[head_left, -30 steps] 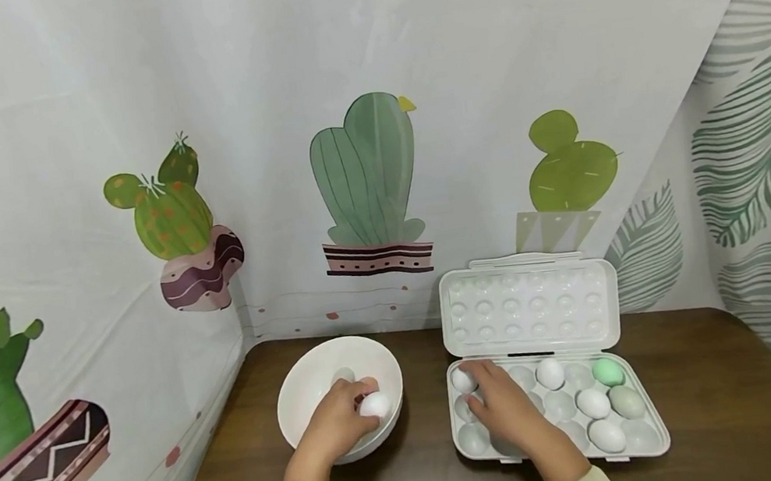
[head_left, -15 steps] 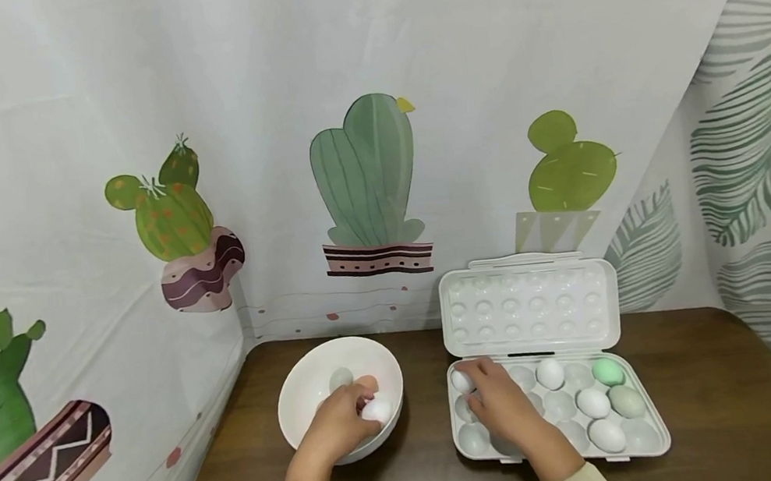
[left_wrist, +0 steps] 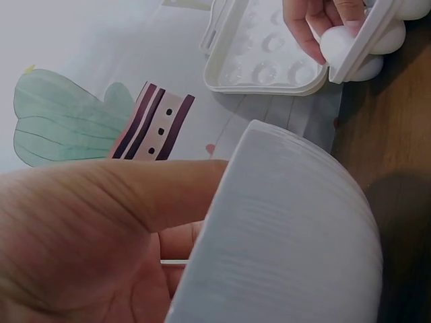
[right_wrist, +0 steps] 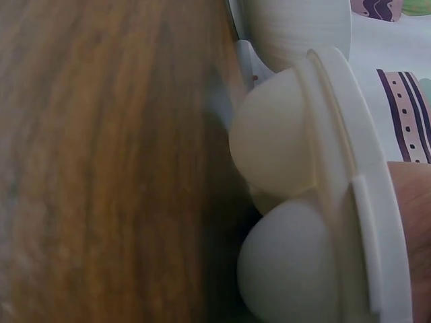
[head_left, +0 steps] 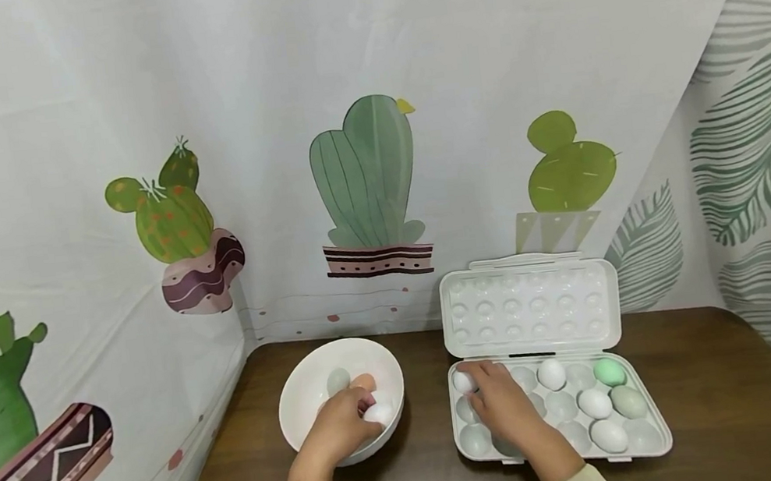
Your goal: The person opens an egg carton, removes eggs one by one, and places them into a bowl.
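Observation:
Inside the white bowl [head_left: 297, 406] my left hand [head_left: 335, 428] grips a white egg [head_left: 379, 414] near the right wall, thumb on the near side and fingers beyond it. A grey-green egg [head_left: 338, 381] and an orange-pink egg [head_left: 363, 382] lie deeper in the bowl. Over the white egg carton [head_left: 540, 406], my right hand [head_left: 505, 407] holds a white egg [head_left: 464, 381] in the back-left cup, fingers and thumb around it. The left wrist view shows this egg [left_wrist: 337, 46] between the fingertips. The bowl wall hides the left fingertips in that view.
The carton's lid [head_left: 530, 307] stands raised at the back. Several white eggs, a mint green egg [head_left: 609, 372] and a grey-green egg [head_left: 628, 402] sit in the carton's right half. Brown tabletop [head_left: 429, 455] lies between bowl and carton; a cactus-print cloth [head_left: 381, 194] hangs behind.
My left hand has sunk slightly lower into the bowl with the white egg, baring more of the grey-green and orange-pink eggs. The right hand stays at the back-left cup.

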